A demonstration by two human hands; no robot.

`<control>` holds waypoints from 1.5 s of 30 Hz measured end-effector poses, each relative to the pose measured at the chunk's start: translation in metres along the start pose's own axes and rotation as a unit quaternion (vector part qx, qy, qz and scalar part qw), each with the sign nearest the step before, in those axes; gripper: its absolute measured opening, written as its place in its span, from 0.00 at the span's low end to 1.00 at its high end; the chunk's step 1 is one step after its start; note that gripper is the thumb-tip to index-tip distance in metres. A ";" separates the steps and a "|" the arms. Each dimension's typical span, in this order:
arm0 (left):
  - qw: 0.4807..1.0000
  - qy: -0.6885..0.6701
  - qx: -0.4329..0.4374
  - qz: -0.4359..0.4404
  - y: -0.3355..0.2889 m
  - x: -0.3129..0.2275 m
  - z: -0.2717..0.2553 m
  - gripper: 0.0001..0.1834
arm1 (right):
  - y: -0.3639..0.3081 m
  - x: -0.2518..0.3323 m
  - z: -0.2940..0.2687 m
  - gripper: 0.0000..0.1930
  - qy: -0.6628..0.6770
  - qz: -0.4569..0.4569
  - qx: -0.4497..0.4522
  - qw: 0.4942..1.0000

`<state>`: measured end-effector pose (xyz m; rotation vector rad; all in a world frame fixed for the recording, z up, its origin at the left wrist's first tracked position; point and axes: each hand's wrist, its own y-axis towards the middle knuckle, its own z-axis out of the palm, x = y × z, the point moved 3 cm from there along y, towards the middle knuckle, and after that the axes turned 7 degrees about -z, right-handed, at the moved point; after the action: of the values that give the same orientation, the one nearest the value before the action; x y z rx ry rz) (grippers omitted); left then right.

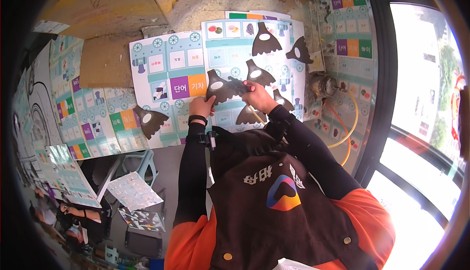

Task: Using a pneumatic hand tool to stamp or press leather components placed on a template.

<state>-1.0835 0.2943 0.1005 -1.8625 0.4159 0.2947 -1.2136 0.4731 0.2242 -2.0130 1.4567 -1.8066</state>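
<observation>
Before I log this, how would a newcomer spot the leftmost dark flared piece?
Start at the printed sheet with big purple and orange blocks, then find the left hand. Left of that hand lies the dark flared piece, pale oval inside; every lookalike sits farther right.

I read white lettering on the purple and orange blocks of the printed sheet (164,47). Inverted white characters stood on the dark apron (254,211).
</observation>
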 end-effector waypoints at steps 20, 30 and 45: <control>0.847 0.284 -0.403 0.200 -0.007 -0.085 -0.098 0.26 | -0.093 -0.070 -0.123 0.16 0.295 0.003 -0.212 0.932; 0.847 0.354 -0.365 0.155 0.045 -0.265 0.141 0.37 | -0.155 -0.106 -0.142 0.17 0.342 -0.008 -0.296 0.892; 0.957 0.136 -0.142 0.214 0.016 -0.082 0.003 0.25 | -0.091 -0.055 -0.107 0.16 0.299 -0.072 -0.122 0.944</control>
<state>-1.1650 0.3040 0.1182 -2.0896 1.0179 0.4053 -1.2386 0.6143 0.2712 -1.7845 1.7881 -2.5773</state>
